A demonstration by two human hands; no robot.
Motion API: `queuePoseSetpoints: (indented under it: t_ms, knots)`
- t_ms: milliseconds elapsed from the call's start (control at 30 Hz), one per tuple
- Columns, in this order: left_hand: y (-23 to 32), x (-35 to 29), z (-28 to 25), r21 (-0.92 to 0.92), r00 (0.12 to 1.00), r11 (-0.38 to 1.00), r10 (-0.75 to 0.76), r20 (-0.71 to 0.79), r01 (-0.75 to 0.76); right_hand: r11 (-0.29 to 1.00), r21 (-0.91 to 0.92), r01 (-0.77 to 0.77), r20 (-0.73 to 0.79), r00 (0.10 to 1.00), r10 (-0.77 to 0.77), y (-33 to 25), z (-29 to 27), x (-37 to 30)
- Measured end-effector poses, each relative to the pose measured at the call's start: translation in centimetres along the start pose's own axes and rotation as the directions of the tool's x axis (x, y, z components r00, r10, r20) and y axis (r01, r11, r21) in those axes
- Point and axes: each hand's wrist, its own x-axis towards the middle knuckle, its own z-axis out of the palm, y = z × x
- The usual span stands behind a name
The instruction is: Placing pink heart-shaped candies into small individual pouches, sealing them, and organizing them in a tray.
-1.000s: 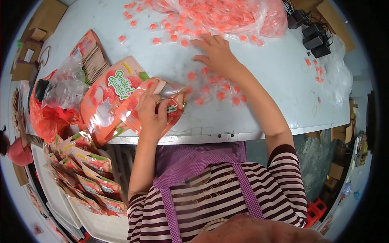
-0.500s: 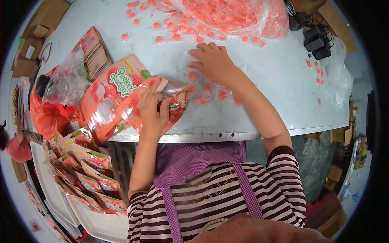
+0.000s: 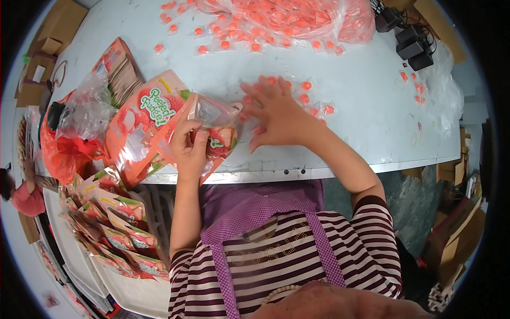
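Observation:
My left hand grips a pink and red printed pouch near the table's front edge, the pouch's mouth facing right. Fingers spread, my right hand is low over the table just right of that mouth, slightly blurred. Small red candies in clear wrappers lie beyond and beside it; some show between its fingers. Whether the palm touches any is hidden. Under and left of the held pouch lies another flat printed pouch, with a stack of pouches behind it.
A large clear bag of wrapped candies spills at the far side. Black power adapters and crumpled clear plastic lie at right. A red plastic bag sits at left. Several pouches stand on a white tray; another person is far left.
My right hand has come nearer, toward the pouch mouth, and spread its fingers; candies beneath it have shifted. My left hand has tilted the pouch and moved slightly left.

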Motion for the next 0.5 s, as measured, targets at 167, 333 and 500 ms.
queuePoseSetpoints:
  t_ms: [167,333,500]
  knots:
    - [0.0,0.2,-0.1,-0.064,0.997,0.996,0.071,0.023,-0.069,0.997,-0.044,0.06,-0.217,0.974,-0.068,-0.2,2.1,0.0]
    - [1.2,1.0,0.7,-0.045,0.986,0.985,0.166,0.023,-0.164,0.99,-0.125,0.063,-0.376,0.921,-0.106,0.1,3.5,-0.7]
    - [3.7,1.8,0.8,0.303,0.948,0.902,0.266,0.174,-0.309,0.989,-0.098,0.113,-0.463,0.874,-0.146,1.1,4.1,-1.2]
